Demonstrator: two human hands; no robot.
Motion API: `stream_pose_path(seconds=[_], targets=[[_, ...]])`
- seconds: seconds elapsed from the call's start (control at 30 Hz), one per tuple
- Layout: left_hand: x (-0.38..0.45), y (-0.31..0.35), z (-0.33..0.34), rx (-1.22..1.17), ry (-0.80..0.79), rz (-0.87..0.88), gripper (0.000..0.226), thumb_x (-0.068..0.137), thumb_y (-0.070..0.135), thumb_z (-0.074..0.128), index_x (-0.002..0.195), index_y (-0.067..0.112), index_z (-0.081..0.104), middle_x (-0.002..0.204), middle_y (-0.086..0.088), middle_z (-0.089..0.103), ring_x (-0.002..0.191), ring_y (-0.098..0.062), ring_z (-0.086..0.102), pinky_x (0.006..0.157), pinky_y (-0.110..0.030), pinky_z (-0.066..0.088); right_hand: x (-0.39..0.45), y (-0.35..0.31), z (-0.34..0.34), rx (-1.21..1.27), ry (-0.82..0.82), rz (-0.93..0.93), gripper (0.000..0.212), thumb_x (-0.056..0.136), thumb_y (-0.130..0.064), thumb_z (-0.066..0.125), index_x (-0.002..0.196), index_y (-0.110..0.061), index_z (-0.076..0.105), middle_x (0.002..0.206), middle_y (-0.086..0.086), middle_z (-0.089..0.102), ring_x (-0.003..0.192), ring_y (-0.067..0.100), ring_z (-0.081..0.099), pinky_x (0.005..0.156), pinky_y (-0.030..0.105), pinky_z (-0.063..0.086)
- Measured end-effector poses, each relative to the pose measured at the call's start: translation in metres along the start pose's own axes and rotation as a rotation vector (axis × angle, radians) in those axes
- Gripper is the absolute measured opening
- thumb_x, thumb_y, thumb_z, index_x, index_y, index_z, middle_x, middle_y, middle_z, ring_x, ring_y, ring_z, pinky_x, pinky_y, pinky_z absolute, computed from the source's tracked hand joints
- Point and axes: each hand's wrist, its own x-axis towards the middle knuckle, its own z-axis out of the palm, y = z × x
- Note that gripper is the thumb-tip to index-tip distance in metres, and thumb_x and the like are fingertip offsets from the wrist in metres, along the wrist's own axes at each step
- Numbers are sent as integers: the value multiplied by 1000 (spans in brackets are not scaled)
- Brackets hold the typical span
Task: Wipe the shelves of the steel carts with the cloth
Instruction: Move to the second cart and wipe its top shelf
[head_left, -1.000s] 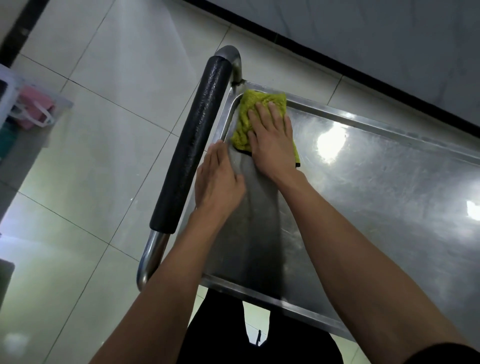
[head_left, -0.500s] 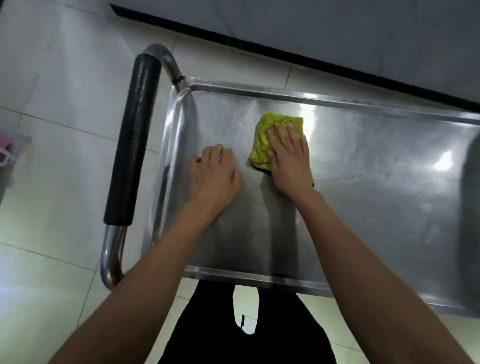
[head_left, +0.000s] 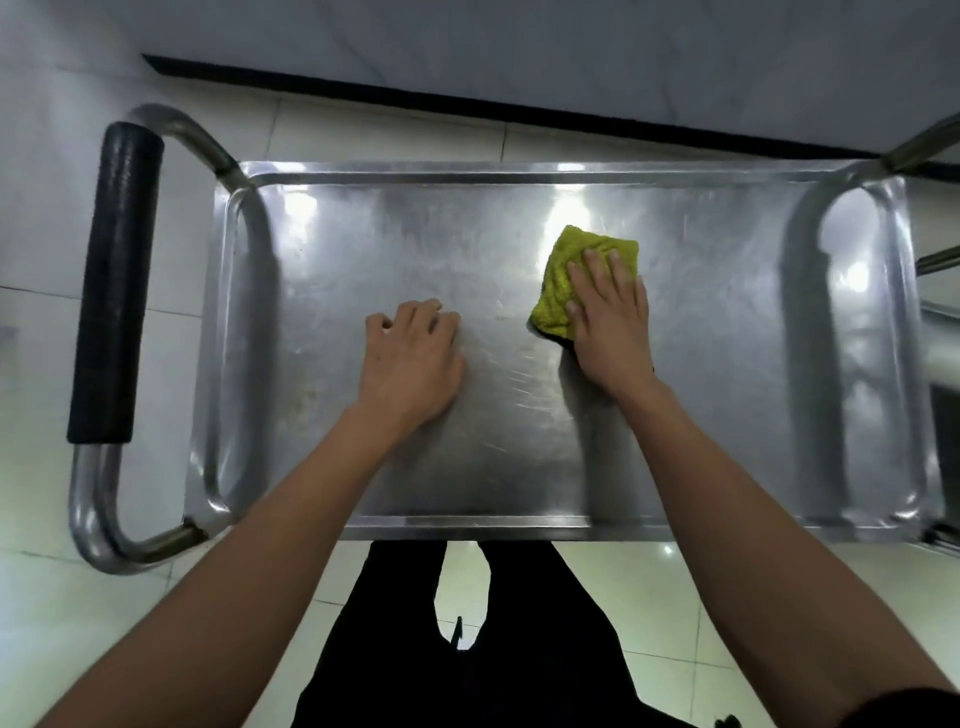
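Right hand (head_left: 610, 325) flat, pressing the yellow-green cloth (head_left: 574, 275) mid-shelf (head_left: 467, 467) on the steel cart, left hand (head_left: 413, 358) loosely curled, empty, beside it.

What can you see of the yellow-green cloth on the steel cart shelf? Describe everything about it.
The yellow-green terry cloth looks soft and nubby, folded into a rough, crumpled square with a dark edge showing at its near corner. It lies flat on the steel cart's top shelf, right of centre. The right hand presses on it with straight fingers, covering its near right part. The left hand rests on bare steel, apart from it.
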Motion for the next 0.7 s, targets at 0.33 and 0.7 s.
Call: stream_pose_path(seconds=[0.33,0.7], targets=[[2,1,14,36,-37,80,40,93,42,43,123,18,56,134,-1,50,131,-24,36,92,-47,27,0,-22,10,-96,-3,23,49,104,-31,31,153,-26,31,163,-3,21,153,23,4,123,49,5],[-59,-108,12,-239,88,-212,39,94,36,52,130,21,56,142,-2,49,134,-23,39,101,-49,33,3,-127,49,-97,-10,-97,49,103,-30,35,152,-26,35,163,-3,24,153,24,7,123,49,5]])
